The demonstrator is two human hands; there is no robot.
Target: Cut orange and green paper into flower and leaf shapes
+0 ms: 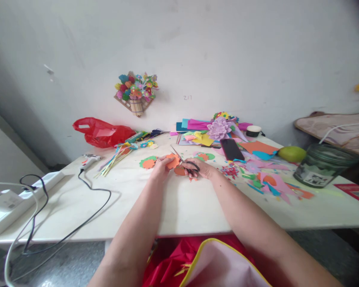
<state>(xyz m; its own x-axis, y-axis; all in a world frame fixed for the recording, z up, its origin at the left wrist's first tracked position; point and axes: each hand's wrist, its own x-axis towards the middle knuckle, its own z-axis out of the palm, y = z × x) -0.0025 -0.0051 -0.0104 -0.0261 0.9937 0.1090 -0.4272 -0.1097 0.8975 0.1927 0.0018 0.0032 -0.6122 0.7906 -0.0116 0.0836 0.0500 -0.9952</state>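
Note:
Near the middle of the table, my left hand (160, 168) pinches an orange paper flower cutout (173, 161) with a scalloped edge. My right hand (202, 169) grips a pair of black-handled scissors (192, 165), fingers in the loops. The blades point up and left, right beside the orange cutout. Below the scissors lies another orange paper piece (180, 171), partly hidden by my hands. Left of my left hand rest orange and green scalloped cutouts (148, 162). Beyond my right hand are more green and orange cutouts (208, 156).
Paper scraps (272, 185), a phone (231, 150) and a green glass jar (317, 169) occupy the right side. At left are a glue gun (90, 160) with its cord, a power strip (44, 187) and a red plastic bag (103, 133). Colored sheets (194, 124) lie by the wall.

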